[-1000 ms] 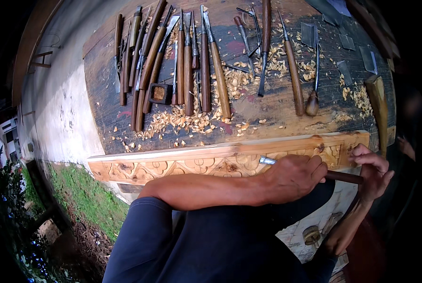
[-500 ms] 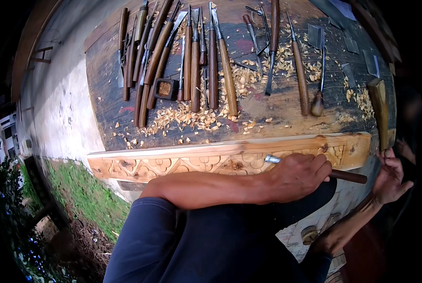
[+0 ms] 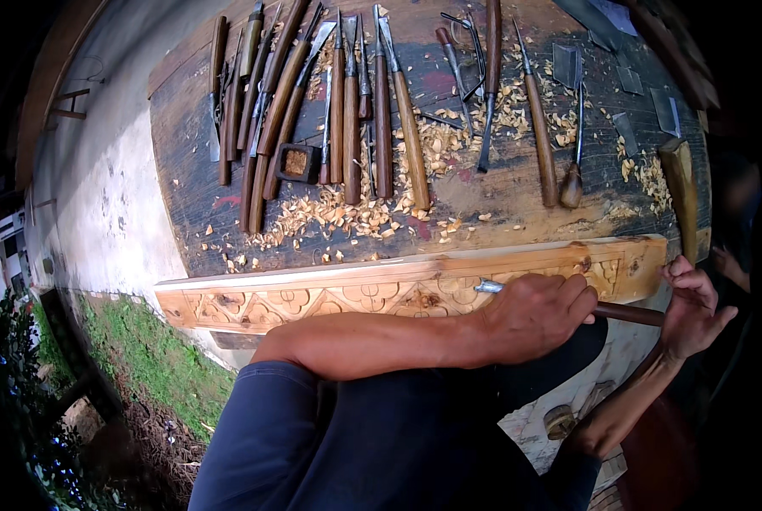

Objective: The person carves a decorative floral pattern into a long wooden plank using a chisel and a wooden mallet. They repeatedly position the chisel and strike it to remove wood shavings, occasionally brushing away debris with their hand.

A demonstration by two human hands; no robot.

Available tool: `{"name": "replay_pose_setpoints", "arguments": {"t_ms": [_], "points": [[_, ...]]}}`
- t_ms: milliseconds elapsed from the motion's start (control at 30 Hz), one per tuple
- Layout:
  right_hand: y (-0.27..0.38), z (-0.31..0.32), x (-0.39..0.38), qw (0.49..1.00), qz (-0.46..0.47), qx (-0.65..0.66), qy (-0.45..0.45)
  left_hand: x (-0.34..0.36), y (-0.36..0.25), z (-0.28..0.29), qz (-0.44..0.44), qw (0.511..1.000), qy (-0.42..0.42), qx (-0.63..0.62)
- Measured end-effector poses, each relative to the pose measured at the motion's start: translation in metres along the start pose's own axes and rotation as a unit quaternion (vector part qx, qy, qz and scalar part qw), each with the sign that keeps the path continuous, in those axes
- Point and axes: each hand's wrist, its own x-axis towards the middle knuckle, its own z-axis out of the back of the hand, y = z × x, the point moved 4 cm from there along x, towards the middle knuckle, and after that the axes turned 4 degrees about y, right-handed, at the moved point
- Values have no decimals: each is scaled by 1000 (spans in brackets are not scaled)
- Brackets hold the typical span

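Observation:
My left hand (image 3: pixel 538 315) is closed around a carving chisel (image 3: pixel 629 312) with a dark wooden handle. Its metal blade points left and rests at the carved face of a long pale wooden board (image 3: pixel 313 300), which bears a row of flower and zigzag relief. At the handle's right end is the heel of my right hand (image 3: pixel 694 311), apparently touching it. That hand holds nothing; its thumb is spread and its fingers are loosely bent. Just above its fingers stands the lower end of a wooden mallet (image 3: pixel 681 192).
Several chisels and gouges (image 3: pixel 351 128) lie across the dark worktable (image 3: pixel 491 213) beyond the board. Wood shavings (image 3: pixel 330 215) are scattered among them. A small dark square box (image 3: pixel 297 162) sits near the chisels. Another person's hand (image 3: pixel 730 268) shows at the right.
My right hand has moved left and up, from apart from the chisel to the end of its handle. My left hand keeps its grip, with the blade at about the same place.

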Motion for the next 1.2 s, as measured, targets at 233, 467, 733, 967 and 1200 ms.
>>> {"name": "replay_pose_setpoints", "arguments": {"t_ms": [233, 467, 733, 967, 1200], "points": [[-2, -55, -25, 975, 1, -215, -52, -10, -9, 3, -90, 994, -29, 54], [9, -83, -60, 951, -77, -293, 56, -13, -15, -6, -148, 986, -17, 76], [-3, -76, -52, 964, -159, -206, 51, -7, -11, -11, -128, 989, 31, 62], [-8, -72, -46, 964, -189, -183, 47, -2, -8, -12, -92, 994, 55, 18], [-12, -72, -28, 961, -201, -183, 47, 1, -4, -13, -57, 997, 44, -10]]}}
